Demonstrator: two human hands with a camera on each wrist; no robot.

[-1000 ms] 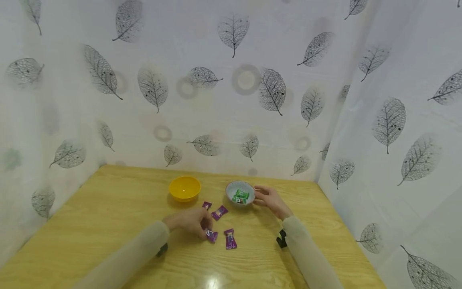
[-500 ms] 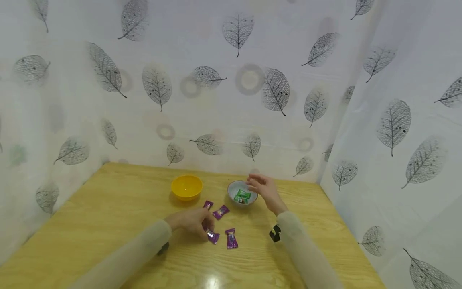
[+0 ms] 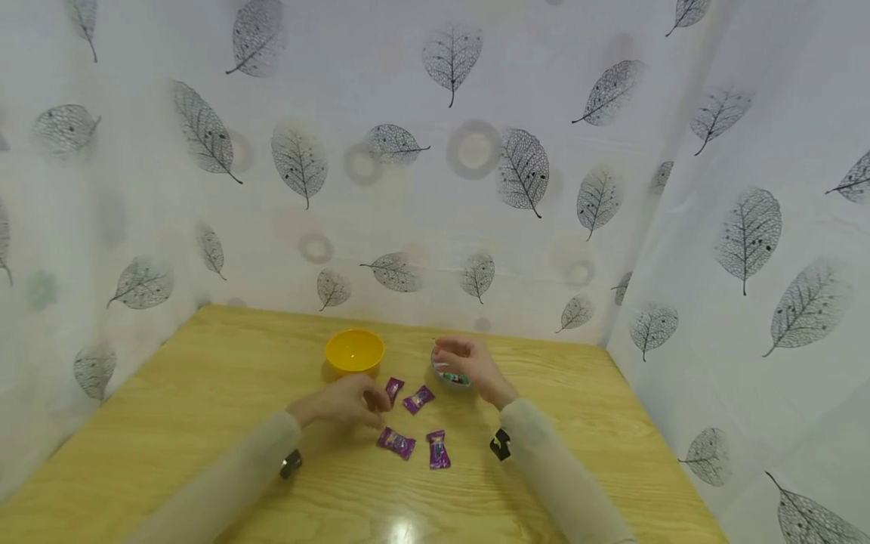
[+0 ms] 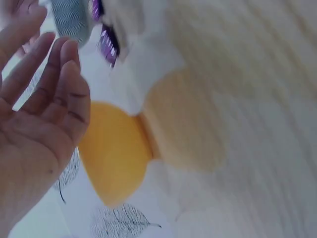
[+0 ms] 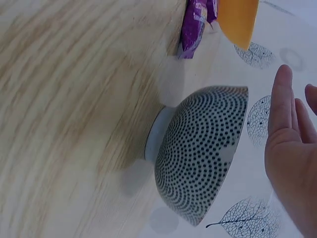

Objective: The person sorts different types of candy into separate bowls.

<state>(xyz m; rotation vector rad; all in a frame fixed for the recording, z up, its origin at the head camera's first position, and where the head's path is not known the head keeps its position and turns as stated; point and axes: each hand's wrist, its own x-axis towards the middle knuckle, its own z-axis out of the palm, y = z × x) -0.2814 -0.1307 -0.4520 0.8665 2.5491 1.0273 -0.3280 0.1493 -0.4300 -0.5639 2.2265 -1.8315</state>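
Note:
My left hand point(image 3: 345, 400) hovers above the table with relaxed fingers, holding nothing. Purple-wrapped candies lie near it: one candy point(image 3: 396, 443) just below its fingertips, another point(image 3: 393, 389) beside its fingers, and a third point(image 3: 418, 399) farther right. My right hand point(image 3: 476, 368) is over a patterned bowl point(image 5: 203, 144), fingers fairly straight and apart from its rim in the right wrist view. Green-wrapped candies point(image 3: 454, 377) are in that bowl, partly hidden by the hand. Behind my left hand stands a yellow bowl point(image 3: 355, 352).
One more purple candy point(image 3: 438, 449) lies on the wooden table point(image 3: 544, 491), nearer to me. A white curtain point(image 3: 408, 204) with leaf prints hangs at the table's back and sides. Dark wrist devices are partly visible below both sleeves.
My left hand has come off the nearest purple candy and moved up and left. My right hand has shifted from the bowl's right rim to over the bowl.

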